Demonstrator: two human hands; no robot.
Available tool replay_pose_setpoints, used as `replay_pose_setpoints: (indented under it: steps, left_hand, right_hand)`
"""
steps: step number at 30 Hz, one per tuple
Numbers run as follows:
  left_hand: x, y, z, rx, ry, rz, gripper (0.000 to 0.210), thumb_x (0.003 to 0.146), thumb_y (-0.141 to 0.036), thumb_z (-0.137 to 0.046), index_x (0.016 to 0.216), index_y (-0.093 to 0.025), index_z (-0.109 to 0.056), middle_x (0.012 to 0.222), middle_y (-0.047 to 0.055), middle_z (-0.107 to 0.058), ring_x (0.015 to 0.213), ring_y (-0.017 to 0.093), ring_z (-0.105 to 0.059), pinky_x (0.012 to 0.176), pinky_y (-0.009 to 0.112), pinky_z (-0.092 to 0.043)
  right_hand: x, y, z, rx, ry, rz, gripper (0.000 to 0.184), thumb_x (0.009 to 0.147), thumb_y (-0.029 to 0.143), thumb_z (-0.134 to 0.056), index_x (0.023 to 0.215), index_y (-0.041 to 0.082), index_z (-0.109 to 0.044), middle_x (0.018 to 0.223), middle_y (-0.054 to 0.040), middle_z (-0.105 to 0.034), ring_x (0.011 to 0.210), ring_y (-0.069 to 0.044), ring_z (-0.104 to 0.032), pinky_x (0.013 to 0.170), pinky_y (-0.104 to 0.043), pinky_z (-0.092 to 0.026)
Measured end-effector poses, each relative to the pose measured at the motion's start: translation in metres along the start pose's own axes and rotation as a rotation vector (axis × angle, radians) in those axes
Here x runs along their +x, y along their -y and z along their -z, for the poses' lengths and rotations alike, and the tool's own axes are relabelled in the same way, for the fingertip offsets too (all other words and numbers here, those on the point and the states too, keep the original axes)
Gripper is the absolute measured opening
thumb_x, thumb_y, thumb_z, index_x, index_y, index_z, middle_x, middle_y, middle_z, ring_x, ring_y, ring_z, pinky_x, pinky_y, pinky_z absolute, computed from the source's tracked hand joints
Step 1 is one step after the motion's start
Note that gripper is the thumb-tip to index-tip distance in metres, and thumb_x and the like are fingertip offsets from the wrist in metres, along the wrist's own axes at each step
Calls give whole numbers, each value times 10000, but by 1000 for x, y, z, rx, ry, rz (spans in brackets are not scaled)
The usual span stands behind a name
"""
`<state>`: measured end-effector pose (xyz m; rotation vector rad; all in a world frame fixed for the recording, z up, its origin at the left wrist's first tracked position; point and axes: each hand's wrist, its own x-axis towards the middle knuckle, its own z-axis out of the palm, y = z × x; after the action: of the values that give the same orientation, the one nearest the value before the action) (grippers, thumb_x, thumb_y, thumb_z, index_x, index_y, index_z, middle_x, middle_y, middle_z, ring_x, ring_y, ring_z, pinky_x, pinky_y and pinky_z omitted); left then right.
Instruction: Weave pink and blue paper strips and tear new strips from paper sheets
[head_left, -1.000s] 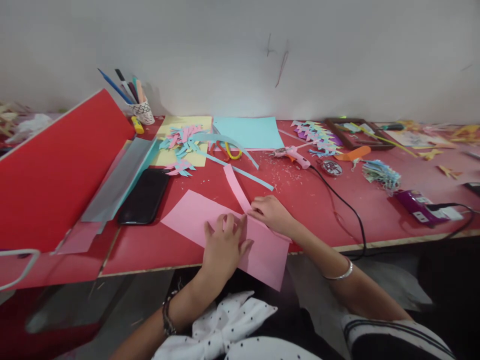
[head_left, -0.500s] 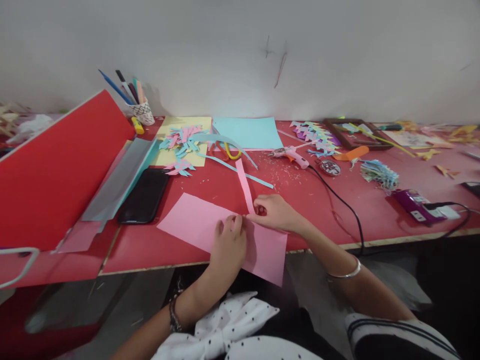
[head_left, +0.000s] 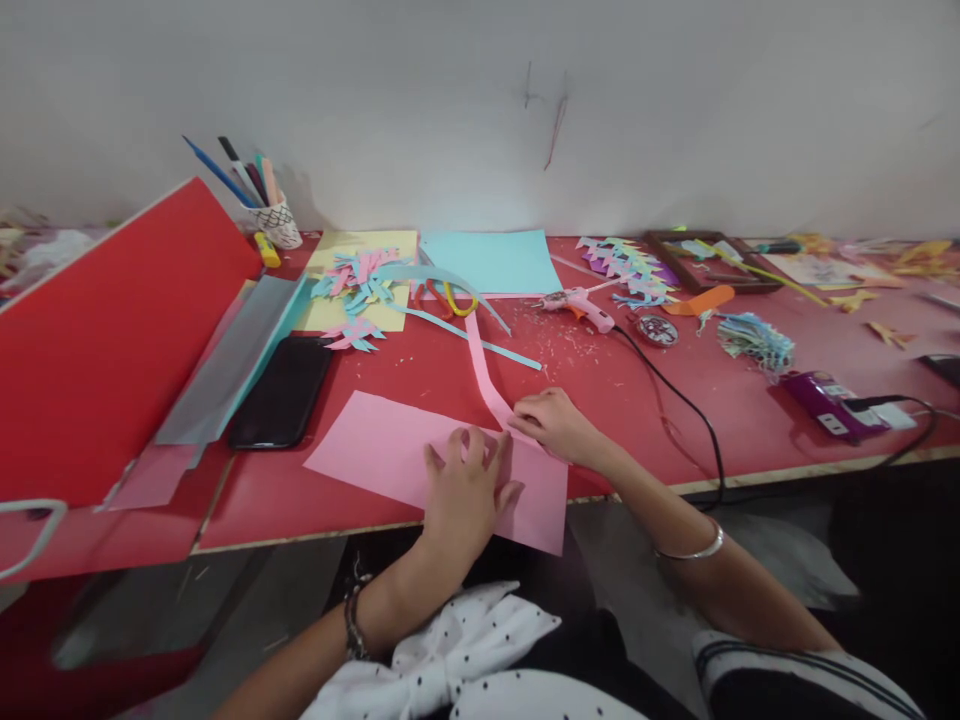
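Left hand (head_left: 466, 488) is lying flat, fingers spread, pressing down the pink sheet (head_left: 390, 455) at the near edge of the red table (head_left: 637, 420). Right hand (head_left: 553, 424) is pinching the near end of a pink strip (head_left: 484, 375), seemingly joined to the sheet's far edge. Black phone (head_left: 281, 392) is lying left of the sheet; pink glue gun (head_left: 581, 303) farther right.

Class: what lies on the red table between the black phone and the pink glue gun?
In the head view, between black phone and pink glue gun: long light-blue paper strips and a pink paper strip.
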<state>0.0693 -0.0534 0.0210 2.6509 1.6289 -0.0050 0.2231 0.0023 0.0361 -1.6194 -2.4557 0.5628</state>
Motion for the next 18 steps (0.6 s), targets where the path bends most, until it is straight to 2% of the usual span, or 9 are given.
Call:
replay_pose_setpoints:
  steps: [6,10,14,18]
  left_hand:
    - [1,1,0,16,-12,-19,459,818,-431,-403,1250,-275,-400,1172,127,-504,1070,300,-438,821,549,-385]
    - [2,0,-7,30,-115,-125,421,838,-361,-381,1217,-196,-457,1176,120,-524,1089,273,-449,896,479,-374]
    - [4,-2,-16,1,-173,-234,355,852,-269,-346,1110,-140,-553,1192,111,-524,1096,226,-451,924,381,-379]
    - [5,-6,-13,-25,-129,-210,395,844,-314,-381,1183,-138,-483,1164,120,-522,1073,228,-447,913,385,-380]
  right_hand:
    - [5,-16,2,-16,-29,-30,306,793,293,-419,526,170,-334,522,45,-401,528,-81,-366,609,-246,-236]
    - [3,-18,6,36,-57,-32,320,786,337,-416,518,173,-353,517,43,-412,514,-82,-374,581,-237,-246]
    - [-7,-6,7,4,-99,-101,241,725,360,-498,583,171,-452,593,39,-499,598,-100,-456,730,-295,-275]
    - [-18,2,7,-76,-86,-192,224,743,308,-488,572,167,-464,620,32,-526,662,-121,-494,872,-410,-177]
